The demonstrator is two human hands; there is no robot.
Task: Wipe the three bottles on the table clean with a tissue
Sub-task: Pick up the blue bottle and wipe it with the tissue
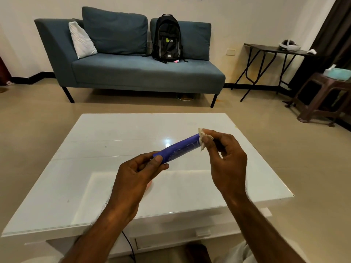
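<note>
A slim blue bottle (180, 148) lies nearly level in the air above the white glass-topped table (106, 141). My left hand (136, 173) grips its near end between thumb and fingers. My right hand (226, 158) pinches a crumpled pale tissue (203, 138) against the bottle's far end, which is hidden under the tissue and fingers. A small pink thing (150, 185) peeks out from behind my left hand on the table; I cannot tell what it is. No other bottle shows.
A blue sofa (133, 73) with a black backpack (167, 38) stands beyond the table. A dark folding table (275, 50) and a brown stool (322, 95) with a tissue box (338, 74) are at the right. A black cable (130, 245) hangs below the table's near edge.
</note>
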